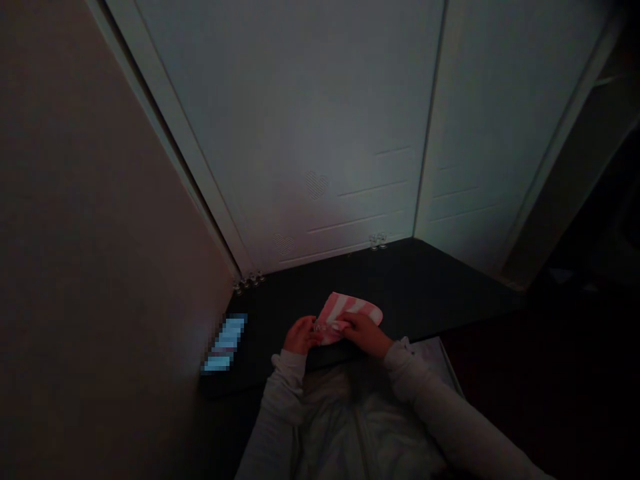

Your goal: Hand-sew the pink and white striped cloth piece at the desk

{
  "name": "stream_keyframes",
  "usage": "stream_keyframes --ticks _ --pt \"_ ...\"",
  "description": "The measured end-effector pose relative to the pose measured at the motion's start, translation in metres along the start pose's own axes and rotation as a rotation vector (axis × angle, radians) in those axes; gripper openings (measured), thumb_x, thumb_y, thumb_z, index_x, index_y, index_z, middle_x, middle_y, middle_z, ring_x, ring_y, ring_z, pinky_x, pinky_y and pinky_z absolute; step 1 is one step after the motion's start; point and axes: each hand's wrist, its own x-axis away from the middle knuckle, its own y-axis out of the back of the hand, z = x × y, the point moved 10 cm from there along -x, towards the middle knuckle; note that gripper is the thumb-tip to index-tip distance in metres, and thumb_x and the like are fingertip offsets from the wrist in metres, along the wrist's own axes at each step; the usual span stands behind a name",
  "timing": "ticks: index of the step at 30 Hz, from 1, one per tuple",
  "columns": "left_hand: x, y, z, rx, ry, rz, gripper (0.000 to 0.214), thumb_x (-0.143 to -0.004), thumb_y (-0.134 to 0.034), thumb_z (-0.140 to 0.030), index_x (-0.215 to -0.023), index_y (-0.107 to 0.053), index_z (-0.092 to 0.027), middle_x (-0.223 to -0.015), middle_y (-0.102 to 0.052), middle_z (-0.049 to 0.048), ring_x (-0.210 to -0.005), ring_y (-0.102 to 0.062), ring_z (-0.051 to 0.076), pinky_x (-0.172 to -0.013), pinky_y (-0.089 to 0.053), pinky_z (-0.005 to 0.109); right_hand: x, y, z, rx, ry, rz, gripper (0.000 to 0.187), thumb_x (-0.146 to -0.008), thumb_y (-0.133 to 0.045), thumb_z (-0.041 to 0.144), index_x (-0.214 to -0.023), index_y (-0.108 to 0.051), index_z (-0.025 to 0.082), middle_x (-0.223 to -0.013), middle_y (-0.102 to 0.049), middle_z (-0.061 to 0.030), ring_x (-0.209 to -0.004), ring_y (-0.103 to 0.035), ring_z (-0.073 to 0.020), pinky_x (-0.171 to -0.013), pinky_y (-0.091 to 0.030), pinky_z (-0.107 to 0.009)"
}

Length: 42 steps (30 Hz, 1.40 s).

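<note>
A flat pink-and-white striped piece (336, 301), rounded at its right end, lies over the dark tabletop in front of me. Whether it is cloth or paper is unclear. My left hand (301, 335) curls at its left edge, its fingers around a small clear, shiny object (321, 327). My right hand (367, 333) reaches in from the right, fingers bent and pressed together over the striped piece, with the fingertips close to the clear object. Dim light hides exactly what the right fingers pinch.
Small clear objects (379, 241) stand at the back of the dark table (400, 280), with several more (249, 282) at its back left corner. A lit, pixelated screen (225, 343) is at the left. White panels (310, 100) with embossed hearts rise behind; a wall (100, 267) borders the left.
</note>
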Motion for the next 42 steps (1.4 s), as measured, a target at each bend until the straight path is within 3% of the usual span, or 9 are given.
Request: stream_keyframes --ticks 6,11,17,24,29,33,42 --pt "-0.006 0.001 0.006 -0.207 -0.012 -0.039 0.04 -0.057 -0.057 -0.049 -0.072 -0.048 -0.014 -0.047 -0.053 -0.0021 -0.032 -0.046 0.008 -0.029 -0.032 0.019 0.0 -0.002 0.001 -0.009 0.024 0.011 0.016 -0.073 -0.043 0.022 -0.076 -0.058 0.014 -0.069 -0.058 -0.0019 -0.065 -0.05 -0.0123 -0.058 -0.035 -0.022" --pt "-0.004 -0.002 0.002 -0.223 -0.052 0.009 0.04 -0.053 -0.06 -0.048 -0.07 -0.05 -0.013 -0.043 -0.052 -0.0028 -0.033 -0.046 0.008 -0.032 -0.032 0.019 -0.001 -0.003 -0.002 0.016 0.02 0.016 0.016 -0.071 -0.046 0.023 -0.076 -0.059 0.015 -0.07 -0.059 -0.0019 -0.066 -0.051 -0.0126 -0.059 -0.035 -0.022" --pt "0.001 -0.003 -0.006 -0.143 -0.143 0.02 0.043 -0.049 -0.066 -0.043 -0.075 -0.055 -0.011 -0.052 -0.056 0.0002 -0.042 -0.05 0.008 -0.037 -0.036 0.019 0.0 -0.003 -0.003 -0.009 0.001 0.03 0.016 -0.072 -0.046 0.025 -0.075 -0.058 0.014 -0.069 -0.059 -0.0019 -0.064 -0.05 -0.0122 -0.058 -0.035 -0.021" --pt "0.001 -0.003 -0.002 -0.109 -0.086 0.029 0.046 -0.046 -0.068 -0.039 -0.083 -0.056 -0.013 -0.071 -0.061 0.0044 -0.058 -0.057 0.013 -0.044 -0.041 0.021 0.0 0.0 0.0 0.017 0.0 0.013 0.015 -0.072 -0.045 0.024 -0.072 -0.057 0.015 -0.067 -0.058 -0.0012 -0.063 -0.049 -0.0118 -0.057 -0.034 -0.021" --pt "-0.004 0.003 0.0 -0.113 -0.059 -0.04 0.045 -0.055 -0.059 -0.049 -0.08 -0.052 -0.012 -0.057 -0.056 0.0011 -0.043 -0.053 0.01 -0.035 -0.036 0.019 -0.001 -0.001 -0.003 0.006 0.007 -0.006 0.014 -0.072 -0.045 0.022 -0.074 -0.057 0.015 -0.069 -0.058 -0.0011 -0.064 -0.049 -0.0117 -0.059 -0.035 -0.022" --pt "-0.005 0.0 0.004 -0.248 -0.018 -0.047 0.044 -0.056 -0.054 -0.055 -0.07 -0.047 -0.014 -0.042 -0.049 -0.0034 -0.029 -0.044 0.008 -0.027 -0.028 0.017 -0.001 0.0 -0.003 -0.012 0.011 -0.013 0.014 -0.072 -0.044 0.02 -0.075 -0.057 0.014 -0.071 -0.058 -0.0015 -0.065 -0.05 -0.0116 -0.06 -0.035 -0.021" --pt "0.0 -0.006 -0.001 -0.272 -0.063 0.023 0.041 -0.053 -0.06 -0.047 -0.072 -0.049 -0.013 -0.044 -0.052 -0.0032 -0.03 -0.044 0.007 -0.028 -0.03 0.018 0.0 0.0 -0.001 -0.008 0.026 -0.006 0.013 -0.072 -0.046 0.02 -0.076 -0.058 0.015 -0.072 -0.059 -0.0015 -0.065 -0.051 -0.0118 -0.06 -0.036 -0.021"
